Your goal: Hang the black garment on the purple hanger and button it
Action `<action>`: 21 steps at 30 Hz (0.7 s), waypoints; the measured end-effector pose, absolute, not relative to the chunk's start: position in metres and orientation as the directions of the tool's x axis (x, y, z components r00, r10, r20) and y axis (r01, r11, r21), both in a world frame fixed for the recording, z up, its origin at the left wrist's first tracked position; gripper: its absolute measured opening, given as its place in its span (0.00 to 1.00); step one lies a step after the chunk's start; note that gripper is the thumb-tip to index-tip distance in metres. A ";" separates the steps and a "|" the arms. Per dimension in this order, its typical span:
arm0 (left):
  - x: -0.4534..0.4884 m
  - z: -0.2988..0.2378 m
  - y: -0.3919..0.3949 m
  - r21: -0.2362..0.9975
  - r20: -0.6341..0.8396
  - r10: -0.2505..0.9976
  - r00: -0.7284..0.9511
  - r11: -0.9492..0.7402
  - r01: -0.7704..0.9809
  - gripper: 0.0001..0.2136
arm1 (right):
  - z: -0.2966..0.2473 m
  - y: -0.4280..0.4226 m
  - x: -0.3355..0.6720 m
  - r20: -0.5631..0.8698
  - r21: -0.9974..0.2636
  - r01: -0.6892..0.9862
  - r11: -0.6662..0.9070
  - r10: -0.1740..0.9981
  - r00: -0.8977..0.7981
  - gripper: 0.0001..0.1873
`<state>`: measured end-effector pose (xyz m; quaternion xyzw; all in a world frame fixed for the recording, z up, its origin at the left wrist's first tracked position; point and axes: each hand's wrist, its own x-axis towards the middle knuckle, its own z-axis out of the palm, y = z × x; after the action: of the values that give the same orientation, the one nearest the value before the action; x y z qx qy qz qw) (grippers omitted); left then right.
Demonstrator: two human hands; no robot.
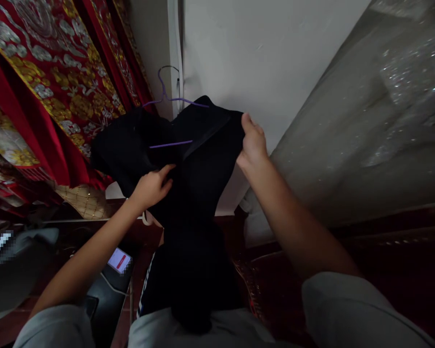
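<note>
A black garment [203, 169] hangs in front of me on a purple hanger [164, 98]. The hanger's hook shows above the neckline, and its lower bar crosses the neck opening. My right hand [254, 142] grips the garment's shoulder edge on the right, with most fingers hidden behind the cloth. On the front, below the neck opening, my left hand [152, 187] is closed on the fabric, with index finger and thumb showing. The dark cloth runs down to my lap, and its folds are hard to make out.
Red embroidered cloths [65, 72] hang at the left. Behind the garment is a white wall [253, 53]. Clear plastic sheeting [348, 125] covers the right side. A phone [119, 261] with a lit screen rests on a black seat [107, 299] at lower left.
</note>
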<state>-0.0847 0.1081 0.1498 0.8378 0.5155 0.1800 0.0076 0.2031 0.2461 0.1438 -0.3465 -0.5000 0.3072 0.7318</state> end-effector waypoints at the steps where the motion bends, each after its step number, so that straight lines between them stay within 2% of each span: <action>1: -0.082 0.141 0.113 0.202 0.242 0.896 0.373 -0.423 0.884 0.23 | 0.145 0.245 0.201 0.503 -0.805 -0.142 0.576 0.791 0.349 0.23; 4: -0.079 0.120 0.116 0.260 0.208 0.914 0.347 -0.394 0.882 0.19 | 0.144 0.241 0.200 0.460 -0.768 -0.229 0.598 0.764 0.453 0.23; 7: -0.080 0.104 0.100 0.386 0.247 0.922 0.298 -0.376 0.843 0.19 | 0.126 0.232 0.206 0.398 -0.771 -0.260 0.582 0.758 0.517 0.23; 10: -0.079 0.089 0.076 0.491 0.295 0.919 0.263 -0.382 0.783 0.14 | 0.094 0.215 0.213 0.314 -0.807 -0.291 0.514 0.791 0.524 0.23; 13: -0.072 0.073 0.054 0.646 0.347 0.918 0.193 -0.383 0.660 0.11 | 0.056 0.186 0.216 0.108 -0.827 -0.426 0.368 0.847 0.520 0.21; 15: -0.063 0.061 0.043 0.753 0.357 0.931 0.081 -0.338 0.564 0.11 | 0.030 0.156 0.213 -0.038 -0.808 -0.511 0.294 0.839 0.543 0.20; 17: -0.055 0.050 0.036 0.811 0.340 0.940 -0.023 -0.281 0.514 0.13 | 0.009 0.120 0.201 -0.132 -0.786 -0.556 0.271 0.804 0.579 0.17; 20: -0.048 0.036 0.032 0.827 0.304 0.948 -0.097 -0.211 0.521 0.13 | -0.002 0.073 0.173 -0.312 -0.723 -0.685 0.089 0.843 0.438 0.10; 21: -0.048 0.034 0.031 0.831 0.294 0.949 -0.111 -0.196 0.521 0.13 | 0.002 0.062 0.162 -0.316 -0.720 -0.694 0.023 0.879 0.357 0.10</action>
<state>-0.0477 0.0311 0.0335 0.6241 0.5891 0.4566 0.2345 0.1623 0.0619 0.0015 -0.4232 -0.1092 0.5563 0.7068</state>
